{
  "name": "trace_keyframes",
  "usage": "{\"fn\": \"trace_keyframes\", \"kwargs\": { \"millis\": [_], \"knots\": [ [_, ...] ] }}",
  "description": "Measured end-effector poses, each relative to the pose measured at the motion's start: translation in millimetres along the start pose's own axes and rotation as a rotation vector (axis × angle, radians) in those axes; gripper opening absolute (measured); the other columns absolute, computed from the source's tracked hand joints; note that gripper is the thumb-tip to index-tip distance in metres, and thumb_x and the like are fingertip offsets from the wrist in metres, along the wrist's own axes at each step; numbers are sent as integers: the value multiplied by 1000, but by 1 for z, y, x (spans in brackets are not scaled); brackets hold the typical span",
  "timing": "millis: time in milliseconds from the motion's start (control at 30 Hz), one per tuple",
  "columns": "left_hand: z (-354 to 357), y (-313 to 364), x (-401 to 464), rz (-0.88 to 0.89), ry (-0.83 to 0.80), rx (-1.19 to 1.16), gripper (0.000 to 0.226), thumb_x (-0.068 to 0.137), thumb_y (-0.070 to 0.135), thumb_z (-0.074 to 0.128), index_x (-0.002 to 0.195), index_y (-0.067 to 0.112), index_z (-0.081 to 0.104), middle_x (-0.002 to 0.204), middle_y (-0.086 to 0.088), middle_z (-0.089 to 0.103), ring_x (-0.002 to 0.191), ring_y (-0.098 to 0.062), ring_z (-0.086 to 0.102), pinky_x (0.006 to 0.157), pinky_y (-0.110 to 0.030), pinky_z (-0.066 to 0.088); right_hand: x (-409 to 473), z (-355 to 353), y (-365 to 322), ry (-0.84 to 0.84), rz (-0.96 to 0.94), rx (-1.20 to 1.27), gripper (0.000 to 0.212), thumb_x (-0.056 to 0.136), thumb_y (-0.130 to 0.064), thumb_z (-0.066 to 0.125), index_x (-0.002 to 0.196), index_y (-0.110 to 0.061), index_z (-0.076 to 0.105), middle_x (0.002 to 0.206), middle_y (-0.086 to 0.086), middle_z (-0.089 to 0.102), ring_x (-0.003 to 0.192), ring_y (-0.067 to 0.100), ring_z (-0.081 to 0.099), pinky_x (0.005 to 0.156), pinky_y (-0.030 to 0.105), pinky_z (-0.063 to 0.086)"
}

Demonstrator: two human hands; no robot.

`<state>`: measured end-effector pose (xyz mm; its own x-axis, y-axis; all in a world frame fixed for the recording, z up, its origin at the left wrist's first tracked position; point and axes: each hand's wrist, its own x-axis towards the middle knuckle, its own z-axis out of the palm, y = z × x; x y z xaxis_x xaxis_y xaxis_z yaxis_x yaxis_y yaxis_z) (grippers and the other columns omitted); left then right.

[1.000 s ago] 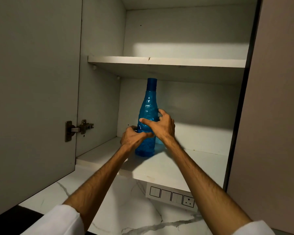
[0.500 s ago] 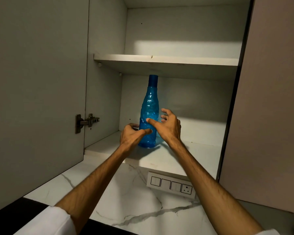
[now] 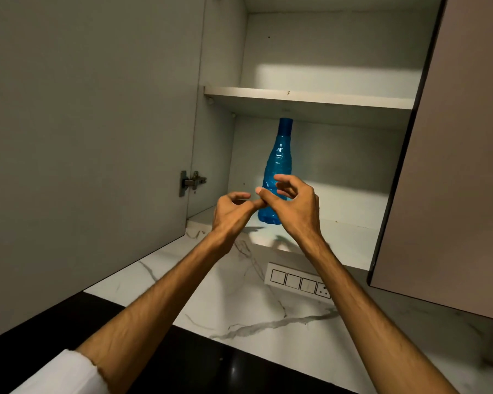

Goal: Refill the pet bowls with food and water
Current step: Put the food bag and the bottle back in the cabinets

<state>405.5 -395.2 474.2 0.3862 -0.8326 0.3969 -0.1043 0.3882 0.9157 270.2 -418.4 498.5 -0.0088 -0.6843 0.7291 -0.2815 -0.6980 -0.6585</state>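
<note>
A tall blue plastic bottle (image 3: pixel 278 160) with a blue cap stands upright on the bottom shelf (image 3: pixel 339 240) of an open wall cabinet. My left hand (image 3: pixel 231 211) hovers in front of the bottle's lower left, fingers loosely curled, holding nothing. My right hand (image 3: pixel 293 206) hovers in front of the bottle's lower right, fingers loosely curled and apart from the bottle. The two hands touch at the thumbs. No pet bowls are in view.
The cabinet's left door (image 3: pixel 91 137) stands open at the left and a closed door (image 3: pixel 461 155) is at the right. A bare upper shelf (image 3: pixel 308 96) sits above the bottle. Below are a marble backsplash with a switch panel (image 3: pixel 298 280) and a black countertop (image 3: pixel 182 356).
Both hands have let go of the bottle and drawn back toward me. The bottle stays standing on the shelf. The camera has moved back and shifted left.
</note>
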Motion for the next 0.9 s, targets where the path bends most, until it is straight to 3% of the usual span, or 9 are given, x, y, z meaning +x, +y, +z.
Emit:
{"fn": "trace_keyframes", "kwargs": {
  "millis": [100,267,433,667,900],
  "knots": [
    [-17,14,-23,31,8,-41,84,53,61,82,122,16,68,116,-3,72,112,-18,67,98,-36,56,-15,2,-22,-25,-45,45,56,81,-43,86,128,-20,68,123,1,72,113,12,68,96,29,57],
    [-49,30,-60,67,50,-128,61,75,44,84,125,13,68,115,-5,74,111,-19,69,88,-29,54,-39,10,-58,-82,-146,84,50,83,-42,84,127,-22,69,119,-6,70,114,9,66,84,18,54],
    [-87,49,-101,94,130,-201,32,90,28,77,118,15,71,113,-6,75,109,-19,71,80,-22,51,-66,26,-97,-135,-273,92,51,87,-41,82,131,-19,69,128,-1,71,120,11,65,91,35,63],
    [-144,69,-154,218,268,-279,25,93,18,73,115,6,73,105,-10,78,99,-17,75,74,-18,56,-113,57,-157,-202,-465,183,41,89,-48,73,121,-23,73,113,-14,72,105,2,70,88,18,59],
    [-195,90,-198,376,411,-263,19,95,13,69,114,8,72,103,-11,77,100,-20,74,78,-22,58,-144,85,-210,-253,-611,290,39,92,-46,70,120,-20,74,115,-12,74,107,5,70,87,31,62]
  ]
}}
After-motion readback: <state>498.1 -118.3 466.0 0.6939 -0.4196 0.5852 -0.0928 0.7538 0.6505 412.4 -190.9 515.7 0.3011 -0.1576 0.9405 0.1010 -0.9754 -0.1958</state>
